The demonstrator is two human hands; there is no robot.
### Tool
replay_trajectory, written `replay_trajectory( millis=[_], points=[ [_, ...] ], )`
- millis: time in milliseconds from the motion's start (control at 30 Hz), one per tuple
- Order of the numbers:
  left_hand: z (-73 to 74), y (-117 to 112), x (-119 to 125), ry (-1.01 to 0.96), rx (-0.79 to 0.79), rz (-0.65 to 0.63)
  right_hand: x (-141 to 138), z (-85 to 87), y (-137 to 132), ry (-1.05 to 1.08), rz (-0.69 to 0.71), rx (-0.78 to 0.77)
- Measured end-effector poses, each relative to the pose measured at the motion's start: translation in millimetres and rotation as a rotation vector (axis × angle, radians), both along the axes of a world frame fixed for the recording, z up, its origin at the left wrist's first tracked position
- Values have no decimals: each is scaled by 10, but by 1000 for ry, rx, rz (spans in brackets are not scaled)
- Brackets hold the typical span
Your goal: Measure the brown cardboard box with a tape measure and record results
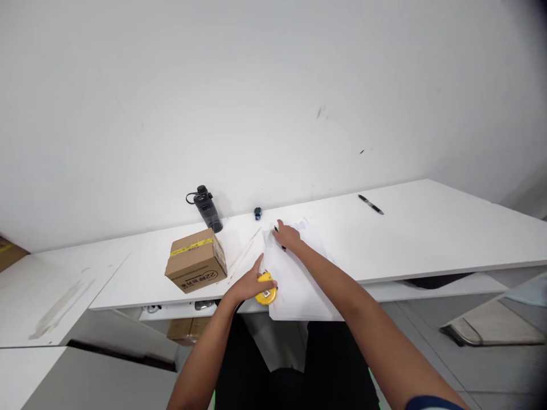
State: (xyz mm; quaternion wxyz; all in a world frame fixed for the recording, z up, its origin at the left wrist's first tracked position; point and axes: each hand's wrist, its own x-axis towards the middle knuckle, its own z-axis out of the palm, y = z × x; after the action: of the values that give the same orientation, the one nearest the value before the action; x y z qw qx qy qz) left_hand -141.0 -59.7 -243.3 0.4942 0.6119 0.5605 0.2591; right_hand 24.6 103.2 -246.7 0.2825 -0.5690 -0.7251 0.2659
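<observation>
In the head view my left hand (250, 284) is closed around a yellow tape measure (265, 289), with its thumb pointing up and away. The tape measure rests at the left edge of a sheaf of white paper (299, 290) that reaches past the table's front edge. Farther up the paper, my right hand (287, 234) is closed on a dark pen (282, 247), only partly visible under the palm. Its index finger reaches to the paper's upper left corner. Whether a strip of tape is drawn out cannot be made out.
A taped cardboard box (196, 261) stands left of my hands, with a dark water bottle (208, 209) behind it. Near the wall lies a small dark watch-like object (257, 213). Another black pen (370, 204) lies to the right on the white table (427, 233).
</observation>
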Motion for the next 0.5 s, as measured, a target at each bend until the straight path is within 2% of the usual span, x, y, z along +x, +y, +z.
replay_trajectory(
  millis=[67,200,300,500],
  points=[
    [32,132,17,155,-64,-108,-95,-115,106,25,40,-16],
    [71,319,46,350,-130,-138,-86,-232,138,149,87,29],
    [55,329,52,340,-144,-136,-45,-287,66,281,96,71],
    [18,277,32,282,-176,-87,-129,-478,-249,429,68,116]
  ],
)
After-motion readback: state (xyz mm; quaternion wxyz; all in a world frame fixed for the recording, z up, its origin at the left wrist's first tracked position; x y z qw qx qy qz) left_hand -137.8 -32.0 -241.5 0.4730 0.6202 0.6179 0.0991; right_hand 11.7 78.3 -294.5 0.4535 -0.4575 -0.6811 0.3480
